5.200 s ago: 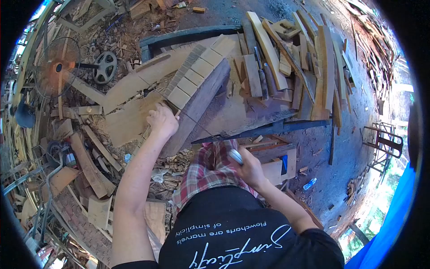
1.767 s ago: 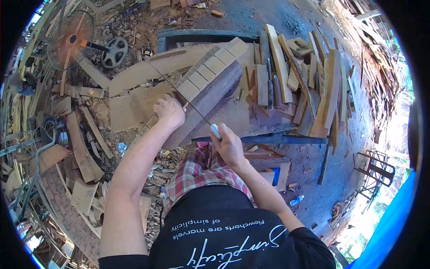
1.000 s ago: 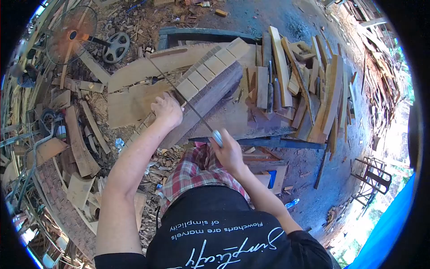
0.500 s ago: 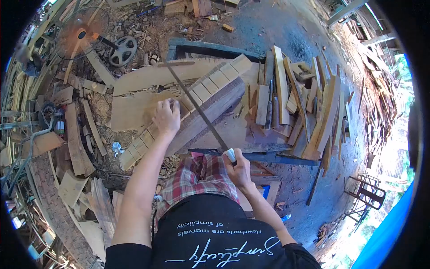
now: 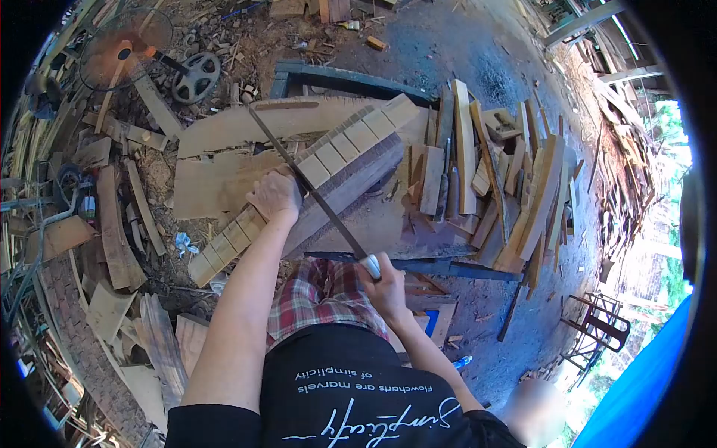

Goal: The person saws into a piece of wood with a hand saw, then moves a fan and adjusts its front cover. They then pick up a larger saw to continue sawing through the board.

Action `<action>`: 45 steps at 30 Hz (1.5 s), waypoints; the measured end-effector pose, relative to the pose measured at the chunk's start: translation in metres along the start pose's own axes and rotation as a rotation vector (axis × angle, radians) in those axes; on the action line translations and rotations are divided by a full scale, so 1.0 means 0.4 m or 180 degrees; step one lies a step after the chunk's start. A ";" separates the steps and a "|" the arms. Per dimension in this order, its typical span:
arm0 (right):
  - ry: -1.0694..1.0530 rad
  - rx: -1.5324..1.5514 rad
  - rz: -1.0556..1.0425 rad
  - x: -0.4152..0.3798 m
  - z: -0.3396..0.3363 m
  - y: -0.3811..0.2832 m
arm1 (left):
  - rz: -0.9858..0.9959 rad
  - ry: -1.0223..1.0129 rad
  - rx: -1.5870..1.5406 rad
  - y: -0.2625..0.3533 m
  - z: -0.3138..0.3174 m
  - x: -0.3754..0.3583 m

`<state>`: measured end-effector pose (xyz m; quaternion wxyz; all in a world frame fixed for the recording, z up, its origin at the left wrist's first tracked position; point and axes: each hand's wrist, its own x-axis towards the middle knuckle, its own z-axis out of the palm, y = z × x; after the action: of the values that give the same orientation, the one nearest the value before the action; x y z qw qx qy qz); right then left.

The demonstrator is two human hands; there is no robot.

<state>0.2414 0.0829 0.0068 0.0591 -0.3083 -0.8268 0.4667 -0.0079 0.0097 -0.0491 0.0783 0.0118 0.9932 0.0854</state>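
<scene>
A long, narrow handsaw (image 5: 323, 200) lies slantwise across a pale wooden board (image 5: 360, 136) marked with several evenly spaced crosswise lines. My right hand (image 5: 384, 284) is closed around the saw's white handle near my lap. Just left of the blade, my left hand (image 5: 276, 194) grips the pale board, its fingers curled over the far edge and partly hidden. Under the board is a thick, darker wooden beam (image 5: 347, 196), set diagonally on the low worktable. Whether the saw's teeth sit in one of the lines is too small to tell.
Several loose planks (image 5: 464, 149) are piled on the right side of the table. A round fan (image 5: 125, 54) stands at the far left beside a grey wheel (image 5: 196, 78). Scrap wood (image 5: 116, 231) lies to the left, and a metal-framed chair (image 5: 600, 325) stands at the right.
My left hand has come down onto the board and closed against it, near the blade. The saw and my right hand have shifted slightly left. The camera view has shifted a little.
</scene>
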 end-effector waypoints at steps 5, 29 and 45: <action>-0.0001 -0.0194 -0.0138 0.074 0.035 -0.018 | -0.0080 0.0195 -0.0098 -0.003 0.015 0.001; -0.0110 -0.0047 -0.0039 0.123 0.051 -0.038 | -0.0106 0.0506 -0.0280 -0.009 0.032 0.005; -0.0046 -0.0065 -0.0148 0.092 0.030 -0.034 | -0.0296 0.0241 -0.0436 0.006 -0.008 0.005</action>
<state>0.2011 0.0896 0.0041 0.0609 -0.2862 -0.8389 0.4590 -0.0103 0.0115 -0.0457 0.0453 -0.0430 0.9867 0.1499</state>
